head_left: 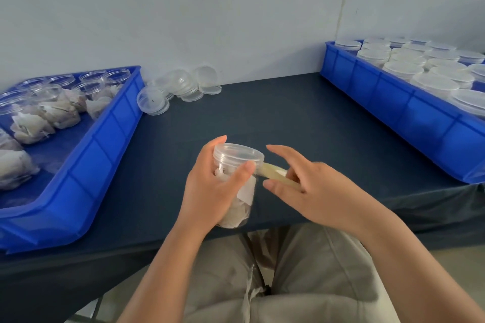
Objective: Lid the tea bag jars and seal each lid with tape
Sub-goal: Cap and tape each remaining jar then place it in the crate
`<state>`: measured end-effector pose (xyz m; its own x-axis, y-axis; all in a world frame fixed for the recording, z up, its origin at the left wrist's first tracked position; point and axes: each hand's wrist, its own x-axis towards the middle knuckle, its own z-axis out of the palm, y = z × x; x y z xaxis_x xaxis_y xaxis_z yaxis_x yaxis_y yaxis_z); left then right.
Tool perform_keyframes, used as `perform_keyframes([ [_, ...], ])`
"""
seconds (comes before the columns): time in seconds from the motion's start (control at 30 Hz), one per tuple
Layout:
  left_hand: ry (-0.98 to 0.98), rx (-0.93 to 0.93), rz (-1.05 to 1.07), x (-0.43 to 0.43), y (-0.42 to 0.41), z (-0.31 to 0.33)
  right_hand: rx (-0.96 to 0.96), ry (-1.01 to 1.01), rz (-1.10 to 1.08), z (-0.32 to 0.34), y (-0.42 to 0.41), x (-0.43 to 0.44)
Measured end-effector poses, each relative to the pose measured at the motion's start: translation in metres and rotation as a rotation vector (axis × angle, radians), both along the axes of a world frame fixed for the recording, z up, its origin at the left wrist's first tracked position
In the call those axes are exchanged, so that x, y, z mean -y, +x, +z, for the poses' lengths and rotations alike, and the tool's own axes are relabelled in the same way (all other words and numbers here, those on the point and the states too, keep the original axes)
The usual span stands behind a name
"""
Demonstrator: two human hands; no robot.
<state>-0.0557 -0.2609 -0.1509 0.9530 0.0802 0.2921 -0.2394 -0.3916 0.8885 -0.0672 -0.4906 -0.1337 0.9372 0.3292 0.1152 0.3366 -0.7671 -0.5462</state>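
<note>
The left grip [210, 186] is wrapped round a clear jar [241, 199]. The fingers go behind the jar and the thumb lies across the front, with its tip just under the lid [237, 152]. The lid is on the jar. The jar leans a little, top end away from the person. It is held up over the near edge of the surface [288, 113], in front of the person. White tea bags [236, 214] show inside it.

The right grip [309, 186] is just beside the jar, on its right. It holds a strip of yellowish tape [275, 173]. One end of the tape touches the jar just under the lid's rim, next to the left thumb. The other end goes into the right grip. The first finger sticks out straight above the tape and the thumb lies below it. I cannot tell how the other fingers hold the tape.

The surface has a dark blue cloth on it. On the left stands a blue tray [105, 144] with open jars [60, 110] full of tea bags. Just beside that tray, by the white wall [236, 8], lies a heap of loose lids [181, 86]. On the right, well apart, is another blue tray [393, 102] packed with closed jars [409, 65]. The person's pale trousers [315, 283] show below the surface.
</note>
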Motion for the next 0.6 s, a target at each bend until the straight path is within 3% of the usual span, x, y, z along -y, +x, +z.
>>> perform_keyframes([
  [0.1, -0.016, -0.028, -0.006, -0.007, 0.004, -0.001, -0.059, 0.065, 0.042, 0.000, 0.003, 0.007],
  [0.37, -0.100, -0.102, -0.129, -0.021, 0.018, -0.005, 0.016, 0.034, 0.000, 0.000, 0.012, 0.012],
  [0.6, -0.208, -0.144, -0.475, -0.029, 0.032, -0.017, 0.024, 0.065, 0.048, -0.007, 0.014, 0.002],
])
